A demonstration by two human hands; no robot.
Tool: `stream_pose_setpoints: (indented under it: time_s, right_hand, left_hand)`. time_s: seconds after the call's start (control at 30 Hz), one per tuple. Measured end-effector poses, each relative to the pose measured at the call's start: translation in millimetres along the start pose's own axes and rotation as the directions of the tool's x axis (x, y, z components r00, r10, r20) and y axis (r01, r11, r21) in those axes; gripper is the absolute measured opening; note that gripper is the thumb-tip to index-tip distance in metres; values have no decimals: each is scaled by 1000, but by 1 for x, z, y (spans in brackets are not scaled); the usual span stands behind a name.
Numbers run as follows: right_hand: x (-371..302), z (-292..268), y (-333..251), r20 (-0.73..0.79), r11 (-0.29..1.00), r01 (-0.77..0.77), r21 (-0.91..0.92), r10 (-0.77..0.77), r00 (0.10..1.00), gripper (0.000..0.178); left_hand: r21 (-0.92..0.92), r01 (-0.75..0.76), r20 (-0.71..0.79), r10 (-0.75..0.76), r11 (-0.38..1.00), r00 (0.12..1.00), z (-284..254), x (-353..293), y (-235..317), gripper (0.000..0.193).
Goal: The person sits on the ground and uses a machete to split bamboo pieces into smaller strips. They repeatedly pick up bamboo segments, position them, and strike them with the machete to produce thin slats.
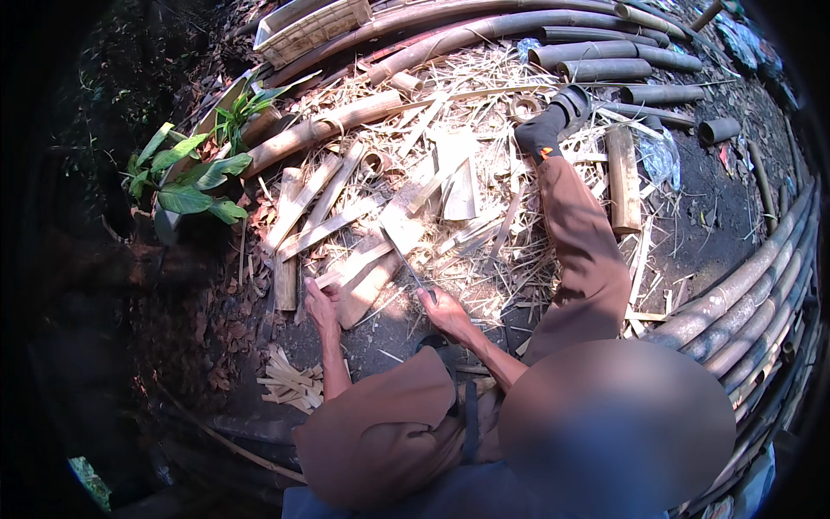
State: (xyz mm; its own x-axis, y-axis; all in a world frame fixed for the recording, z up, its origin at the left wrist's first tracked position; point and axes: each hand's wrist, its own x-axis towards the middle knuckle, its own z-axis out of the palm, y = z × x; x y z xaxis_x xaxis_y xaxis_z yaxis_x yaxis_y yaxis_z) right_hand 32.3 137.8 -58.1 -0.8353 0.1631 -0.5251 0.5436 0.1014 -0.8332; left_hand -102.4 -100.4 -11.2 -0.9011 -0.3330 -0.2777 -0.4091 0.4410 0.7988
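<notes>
Apparently, a strip [367, 258] is being shaved or split with a knife [402, 258] over the block [367, 298]; the next stroke would seem to call for a steady strip and a controlled angle. Left of the block, the left hand's [322, 298] grip pinches the strip's near end; from there the strip slants over the block to cross or nearly touch the knife. Right of the block, the right hand's [443, 311] grip is closed around the knife.
</notes>
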Motion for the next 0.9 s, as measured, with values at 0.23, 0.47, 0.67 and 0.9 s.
stream_pose_setpoints:
  time_s: [0.23, 0.47, 0.67, 0.9]
  right_hand:
    - [-22, -26, 37, 5, 998, 60, 20, -61, 998, 53]
    - [-28, -12, 36, -53, 916, 71, -394, -100, 994, 42]
    - [-14, -32, 26, -111, 925, 184, -331, -232, 966, 46]
    - [53, -79, -61, -119, 612, 110, 783, -27, 993, 76]
  left_hand:
    - [306, -556, -31, 591, 773, 806, 59, -12, 33, 34]
    - [207, -869, 543, 687, 449, 484, 209, 26, 84, 53]
    - [50, -779, 433, 690, 625, 580, 192, 3, 77, 25]
    - [-105, -40, 747, 105, 994, 656, 76, -112, 35, 16]
